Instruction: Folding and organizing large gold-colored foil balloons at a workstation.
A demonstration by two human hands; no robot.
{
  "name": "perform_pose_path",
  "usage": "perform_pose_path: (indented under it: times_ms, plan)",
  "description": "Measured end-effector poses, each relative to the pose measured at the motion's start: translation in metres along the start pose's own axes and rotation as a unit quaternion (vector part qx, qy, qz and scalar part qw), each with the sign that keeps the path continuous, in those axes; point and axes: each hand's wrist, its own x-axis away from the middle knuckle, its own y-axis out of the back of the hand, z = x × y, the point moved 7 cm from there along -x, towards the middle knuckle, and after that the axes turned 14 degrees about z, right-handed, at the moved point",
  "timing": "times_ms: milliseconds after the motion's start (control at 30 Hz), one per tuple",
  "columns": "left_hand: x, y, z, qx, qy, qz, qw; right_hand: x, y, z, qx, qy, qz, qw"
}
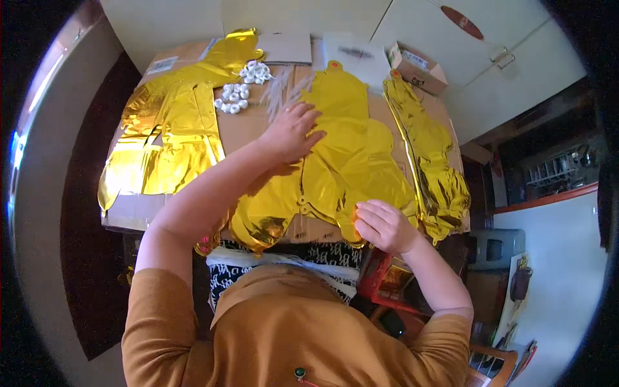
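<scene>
A flat, uninflated gold foil balloon (351, 138) lies in the middle of the cardboard-covered table, with a small tab at its far end. My left hand (293, 132) rests over its left edge, thumb apart from the fingers, beside a bunch of thin clear straws (278, 90). Down at the near right edge, my right hand (383, 226) has its fingers pinched on the foil, where an orange tint shows. Another gold foil piece (271, 216) spreads below my left forearm and is partly hidden by it.
More gold foil balloons (187, 122) lie at the left, and a crumpled one (429, 148) lies at the right. Small white ribbon rolls (233, 97) sit near the straws. A small open carton (418, 69) stands at the back right, and a red stool-like item (387, 290) is below the table.
</scene>
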Motion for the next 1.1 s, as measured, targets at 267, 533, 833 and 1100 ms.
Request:
perform_pose_path:
  times_ms: [267,533,833,1100]
  plan:
    - [0.002,0.005,-0.018,-0.016,-0.084,0.058,0.995,0.008,0.002,-0.003,0.012,-0.001,0.005,1.0]
    - [0.006,0.0,-0.016,0.005,-0.097,0.091,0.991,0.017,-0.011,-0.004,0.002,-0.035,0.012,0.999]
    - [0.012,0.006,-0.015,-0.076,-0.092,0.043,0.992,0.012,-0.01,0.0,0.002,-0.053,0.006,0.999]
    - [0.013,0.01,-0.019,-0.063,-0.081,0.075,0.992,0.008,-0.013,0.008,-0.012,-0.056,0.029,0.998]
